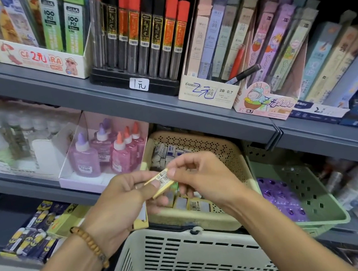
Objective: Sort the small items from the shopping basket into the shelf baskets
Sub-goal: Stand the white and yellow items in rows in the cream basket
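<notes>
Holding a small yellow eraser [159,183] over the beige shelf basket [228,151], both hands meeting on it; left hand [123,201] is gripping its lower end, thumb pressed across the face; right hand [199,178] is pinching the upper end beside the barcode label; more small packs are showing under the left palm, count unclear. The eraser is hanging above like packs already lying in the beige basket; the green basket [319,205], holding purple items, is sitting just beside it on the right; the cream shopping basket [189,259] is sitting below the wrists.

Risks, as judged: two light pinches on one slim item, so a slip during handover is likely to be dropping it into the shopping basket or onto the lower shelf; the spare packs under the left palm may be spilling if that grip loosens; misreading the label could be sending it to the green basket.
</notes>
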The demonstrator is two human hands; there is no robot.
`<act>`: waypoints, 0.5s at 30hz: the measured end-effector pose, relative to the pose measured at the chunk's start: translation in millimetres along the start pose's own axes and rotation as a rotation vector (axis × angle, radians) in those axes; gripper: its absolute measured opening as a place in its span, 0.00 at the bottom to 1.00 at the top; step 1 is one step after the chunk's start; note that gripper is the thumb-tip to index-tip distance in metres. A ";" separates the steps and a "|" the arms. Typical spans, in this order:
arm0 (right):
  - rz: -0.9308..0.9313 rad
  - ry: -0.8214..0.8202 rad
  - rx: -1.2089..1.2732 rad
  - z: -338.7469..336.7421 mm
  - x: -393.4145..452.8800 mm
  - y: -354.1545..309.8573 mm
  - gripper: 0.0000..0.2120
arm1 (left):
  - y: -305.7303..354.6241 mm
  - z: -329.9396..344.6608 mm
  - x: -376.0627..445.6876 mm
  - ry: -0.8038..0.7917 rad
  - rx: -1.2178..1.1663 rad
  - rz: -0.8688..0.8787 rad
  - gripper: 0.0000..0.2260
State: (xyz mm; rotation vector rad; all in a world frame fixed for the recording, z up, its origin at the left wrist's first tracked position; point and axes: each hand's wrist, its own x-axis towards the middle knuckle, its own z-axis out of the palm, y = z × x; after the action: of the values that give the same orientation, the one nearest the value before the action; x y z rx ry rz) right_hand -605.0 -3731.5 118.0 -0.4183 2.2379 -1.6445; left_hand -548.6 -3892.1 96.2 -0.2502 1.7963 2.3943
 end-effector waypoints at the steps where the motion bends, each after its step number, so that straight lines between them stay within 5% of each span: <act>1: 0.026 -0.008 0.060 0.3 -0.3 -0.1 0.03 | -0.9 0.8 0.2 -0.008 0.006 0.009 0.08; 6: 0.089 -0.100 0.097 -10.0 -5.7 3.7 0.02 | -5.1 8.4 0.6 -0.044 -0.017 -0.024 0.08; 12: 0.173 0.176 -0.094 -54.3 0.2 17.9 0.06 | 2.8 -6.3 5.2 -0.020 -0.402 -0.055 0.29; 15: 0.314 0.014 -0.249 -49.1 -1.8 31.3 0.06 | -0.4 -8.7 6.8 0.007 -0.416 -0.027 0.31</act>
State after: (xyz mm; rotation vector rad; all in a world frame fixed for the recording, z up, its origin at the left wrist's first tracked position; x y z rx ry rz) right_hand -625.8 -3679.6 101.9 -0.1038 2.3829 -1.2218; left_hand -554.7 -3900.2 92.0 -0.3213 1.2685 2.7262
